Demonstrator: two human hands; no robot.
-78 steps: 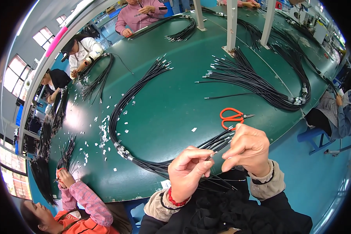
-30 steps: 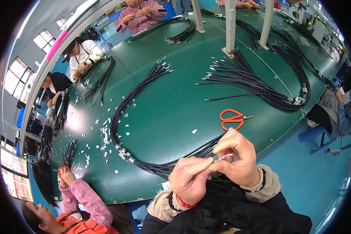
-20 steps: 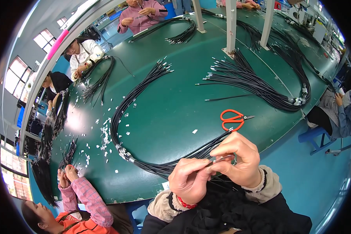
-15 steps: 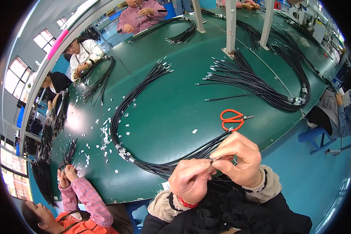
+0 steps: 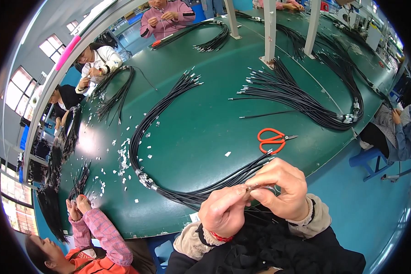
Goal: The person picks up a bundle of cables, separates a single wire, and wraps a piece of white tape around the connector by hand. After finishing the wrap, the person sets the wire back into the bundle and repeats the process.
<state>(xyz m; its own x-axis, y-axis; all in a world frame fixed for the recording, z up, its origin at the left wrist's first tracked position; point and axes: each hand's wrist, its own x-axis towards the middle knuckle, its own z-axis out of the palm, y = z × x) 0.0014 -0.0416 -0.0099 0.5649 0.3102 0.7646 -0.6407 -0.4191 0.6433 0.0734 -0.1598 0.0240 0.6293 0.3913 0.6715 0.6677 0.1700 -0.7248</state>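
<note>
Both my hands meet at the table's near edge, above the black cables. My left hand (image 5: 223, 212) is closed, its thumb and forefinger pinching one end of a thin dark cable-like piece (image 5: 260, 187). From the other side my right hand (image 5: 282, 189) pinches the same piece, with fingertips nearly touching those of the left. The fingers partly hide it, so its exact kind is unclear. Beneath and behind the hands lies a curved bundle of black cables (image 5: 133, 141) with metal-coloured tips and white labels. Red-handled scissors (image 5: 272, 140) lie beyond my right hand, blades pointing right.
Another cable bundle (image 5: 306, 102) fans out at the right of the green table (image 5: 205, 137). White scraps (image 5: 122, 157) are scattered on the left. White posts (image 5: 270, 34) rise from the far side. Co-workers sit around, one close at lower left (image 5: 107, 233). A blue stool (image 5: 372, 160) stands at right.
My right hand has shifted slightly down, and more of the thin piece shows between my fingers. Co-workers at the far left and back have raised their hands. Red handles now show near the back one.
</note>
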